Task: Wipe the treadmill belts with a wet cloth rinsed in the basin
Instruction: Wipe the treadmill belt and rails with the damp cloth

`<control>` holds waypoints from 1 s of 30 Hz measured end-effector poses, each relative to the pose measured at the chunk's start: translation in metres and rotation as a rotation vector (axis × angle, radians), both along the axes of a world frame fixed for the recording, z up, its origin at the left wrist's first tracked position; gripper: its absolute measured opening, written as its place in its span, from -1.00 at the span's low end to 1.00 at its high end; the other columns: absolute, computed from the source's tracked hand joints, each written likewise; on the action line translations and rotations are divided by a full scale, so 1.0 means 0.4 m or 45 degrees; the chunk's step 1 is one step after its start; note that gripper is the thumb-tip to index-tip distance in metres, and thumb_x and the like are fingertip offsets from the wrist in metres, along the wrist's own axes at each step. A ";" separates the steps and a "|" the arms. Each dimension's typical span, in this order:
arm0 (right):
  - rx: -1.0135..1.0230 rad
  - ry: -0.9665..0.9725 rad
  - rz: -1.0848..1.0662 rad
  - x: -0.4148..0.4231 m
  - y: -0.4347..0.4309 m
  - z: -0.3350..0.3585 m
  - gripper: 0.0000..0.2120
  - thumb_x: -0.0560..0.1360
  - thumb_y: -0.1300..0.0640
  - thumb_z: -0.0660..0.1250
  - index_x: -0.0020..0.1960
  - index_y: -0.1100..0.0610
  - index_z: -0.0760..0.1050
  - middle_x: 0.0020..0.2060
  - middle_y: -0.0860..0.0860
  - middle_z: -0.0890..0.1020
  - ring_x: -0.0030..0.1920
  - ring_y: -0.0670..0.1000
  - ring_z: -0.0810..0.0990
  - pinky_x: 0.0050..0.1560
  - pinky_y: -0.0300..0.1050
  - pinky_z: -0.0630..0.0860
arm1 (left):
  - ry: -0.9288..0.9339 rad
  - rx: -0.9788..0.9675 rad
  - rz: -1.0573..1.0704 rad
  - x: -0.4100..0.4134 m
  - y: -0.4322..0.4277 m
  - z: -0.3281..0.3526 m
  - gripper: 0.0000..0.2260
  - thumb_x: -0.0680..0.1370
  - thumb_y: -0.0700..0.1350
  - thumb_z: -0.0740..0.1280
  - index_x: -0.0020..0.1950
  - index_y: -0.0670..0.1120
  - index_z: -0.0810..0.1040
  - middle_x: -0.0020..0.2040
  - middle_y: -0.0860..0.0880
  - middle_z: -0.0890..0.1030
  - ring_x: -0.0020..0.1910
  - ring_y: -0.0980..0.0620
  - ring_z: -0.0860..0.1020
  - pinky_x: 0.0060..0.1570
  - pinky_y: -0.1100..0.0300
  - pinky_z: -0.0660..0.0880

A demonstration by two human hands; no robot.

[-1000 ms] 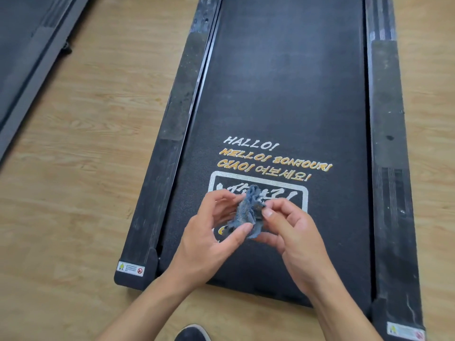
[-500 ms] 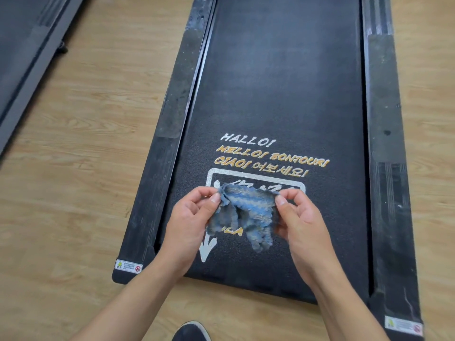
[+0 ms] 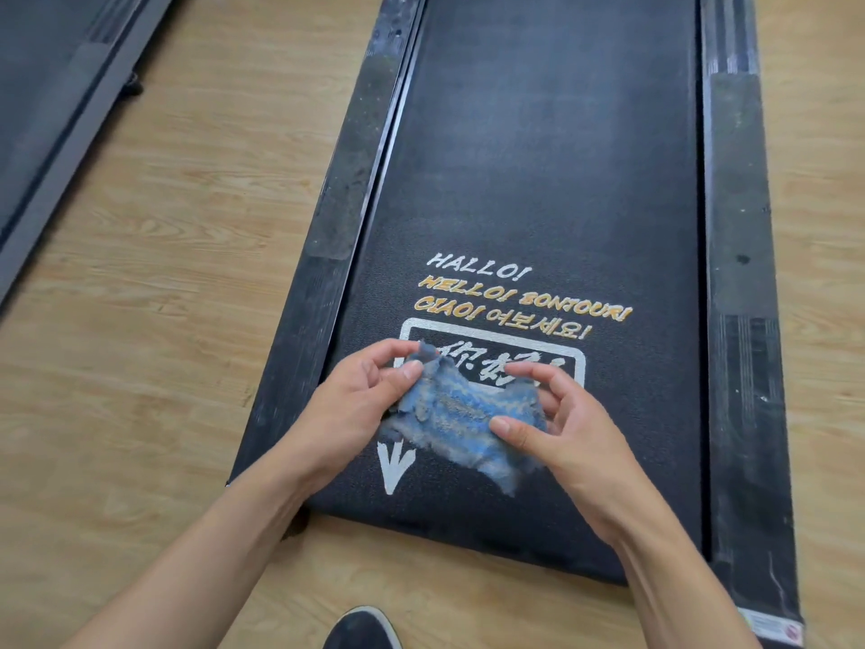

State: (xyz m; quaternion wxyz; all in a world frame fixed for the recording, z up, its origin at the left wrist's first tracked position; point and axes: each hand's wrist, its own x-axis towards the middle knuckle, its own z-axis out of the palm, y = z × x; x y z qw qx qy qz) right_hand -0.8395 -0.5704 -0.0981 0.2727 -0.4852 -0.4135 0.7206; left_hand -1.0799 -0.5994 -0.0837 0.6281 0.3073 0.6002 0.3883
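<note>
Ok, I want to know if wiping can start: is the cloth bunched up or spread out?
Mostly spread: the blue cloth is stretched between the left hand and right hand, edges rumpled.

Belt [image 3: 552, 189] print: "HALLO!", "HELLO! BONJOUR!", "CIAO!", Korean greeting

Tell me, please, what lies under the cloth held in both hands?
Under the cloth is the belt. A white arrow and the top of a printed box show past its edges; the box's lower part is covered and cannot be read.
</note>
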 end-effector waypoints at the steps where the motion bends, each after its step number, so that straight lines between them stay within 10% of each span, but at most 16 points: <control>1: -0.008 -0.010 0.095 0.006 0.002 0.001 -0.46 0.42 0.25 0.58 0.34 0.02 0.52 0.11 0.09 0.73 0.14 0.15 0.71 0.21 0.08 0.63 | 0.053 0.050 -0.040 -0.002 0.006 0.007 -0.76 0.69 -0.11 0.28 0.33 -0.15 0.55 0.04 -0.22 0.75 -0.04 -0.09 0.69 -0.06 0.06 0.65; 8: 0.049 -0.177 0.452 -0.025 -0.004 -0.003 -0.52 0.29 -0.13 0.66 0.10 0.04 0.62 -0.04 0.01 0.72 -0.07 -0.03 0.62 0.07 0.08 0.54 | 0.110 0.207 -0.375 0.013 0.054 0.053 -0.73 0.71 0.04 0.26 0.24 -0.10 0.61 -0.02 -0.13 0.69 -0.08 -0.02 0.61 -0.08 0.09 0.54; 14: 0.016 0.007 0.377 -0.022 -0.009 0.010 -0.67 0.38 -0.01 0.60 -0.01 0.17 0.61 -0.17 0.09 0.65 -0.14 0.01 0.54 -0.04 0.00 0.42 | -0.036 0.012 -0.626 -0.033 0.062 0.033 -0.47 0.52 -0.20 0.56 0.45 0.03 0.51 0.17 -0.33 0.68 0.07 -0.26 0.63 0.12 -0.37 0.51; 23: 0.059 -0.005 0.131 -0.070 -0.034 0.004 -0.77 0.52 0.22 0.52 0.05 0.19 0.48 -0.09 0.02 0.73 -0.09 -0.02 0.69 -0.05 -0.03 0.63 | 0.197 -0.302 -0.007 -0.025 0.063 -0.087 -0.69 0.70 0.11 0.31 0.06 -0.11 0.66 -0.15 -0.20 0.58 -0.38 -0.03 0.48 -0.41 0.13 0.29; 30: 0.028 0.113 0.027 -0.071 -0.031 -0.010 -0.70 0.59 0.17 0.45 0.23 0.22 0.43 0.11 0.11 0.73 0.15 0.18 0.70 0.19 0.08 0.57 | 0.617 -0.086 0.321 -0.020 0.030 -0.061 -0.89 0.67 -0.04 0.39 0.06 -0.06 0.66 -0.05 -0.04 0.75 -0.21 0.04 0.66 -0.17 0.15 0.55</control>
